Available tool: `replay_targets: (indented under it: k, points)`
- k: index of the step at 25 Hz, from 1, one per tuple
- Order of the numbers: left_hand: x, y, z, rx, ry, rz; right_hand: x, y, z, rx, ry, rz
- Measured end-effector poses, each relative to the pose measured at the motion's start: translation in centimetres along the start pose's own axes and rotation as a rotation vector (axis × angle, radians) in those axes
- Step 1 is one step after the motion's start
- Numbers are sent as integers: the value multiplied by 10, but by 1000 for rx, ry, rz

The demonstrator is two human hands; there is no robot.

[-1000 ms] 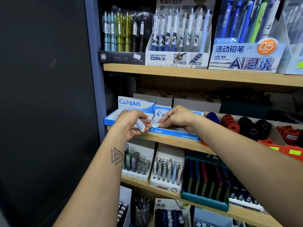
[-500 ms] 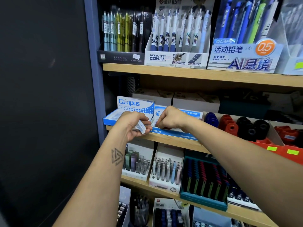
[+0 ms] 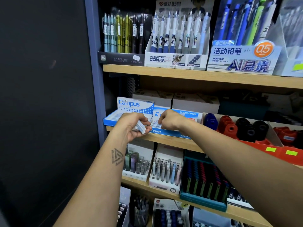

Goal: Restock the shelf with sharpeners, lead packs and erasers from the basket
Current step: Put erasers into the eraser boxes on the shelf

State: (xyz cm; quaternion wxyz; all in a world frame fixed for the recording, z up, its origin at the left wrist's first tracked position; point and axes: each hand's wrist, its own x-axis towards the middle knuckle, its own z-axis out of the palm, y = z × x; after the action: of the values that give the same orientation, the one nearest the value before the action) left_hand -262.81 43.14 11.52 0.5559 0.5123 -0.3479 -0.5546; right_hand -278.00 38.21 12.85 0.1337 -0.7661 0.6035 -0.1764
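My left hand (image 3: 133,126) holds a small white-and-blue wrapped eraser (image 3: 140,127) in front of the middle shelf. My right hand (image 3: 170,120) is curled over the blue Pilot plastic-eraser display box (image 3: 168,132), its fingertips down among the erasers inside; what they pinch is hidden. A Campus eraser box (image 3: 131,105) stands just left of the Pilot box. Round blue, red and black sharpeners (image 3: 236,126) fill a red tray to the right. The basket is out of view.
The wooden middle shelf (image 3: 164,141) carries the boxes. Above it stand pen displays (image 3: 177,35). Below, lead packs and mechanical pencils (image 3: 165,171) sit in trays. A dark panel (image 3: 41,95) and a blue-grey post (image 3: 95,63) bound the left side.
My right hand's fingers have curled tighter and pushed down into the Pilot box. My left hand has stayed in place with the eraser.
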Motion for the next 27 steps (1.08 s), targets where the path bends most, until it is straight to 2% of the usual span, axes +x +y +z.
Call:
replay_targets:
  k: [2,3,5,6,8,10,13,16,21,23,27]
  points:
    - [-3,4,1,-82,-31,-21,-1,-2,-7,63,75,-3]
    - [-5,6,1,-144,-45,-32,-1,-4,-10,176,106,-51]
    - [-6,9,4,-265,-53,-35,-11,-13,-17,500,45,-232]
    - [-6,10,6,-304,-53,-26,-18,-17,-18,571,-27,-334]
    - [-5,9,8,-337,-56,-22,-23,-22,-16,435,-108,-467]
    - [-4,8,7,-350,-63,-45,-19,-21,-10,300,-109,-505]
    - [-8,10,4,-335,-70,-63,-14,-19,-10,354,11,-464]
    - [-6,12,-4,-183,15,-22,-11,-17,-13,334,113,-442]
    - [-3,12,-17,-86,7,68,-8,-22,-12,331,116,-374]
    - [-2,12,-22,-118,32,100,-3,-24,-7,520,102,-298]
    - [0,14,-32,-209,31,91,3,-39,5,1189,-5,-7]
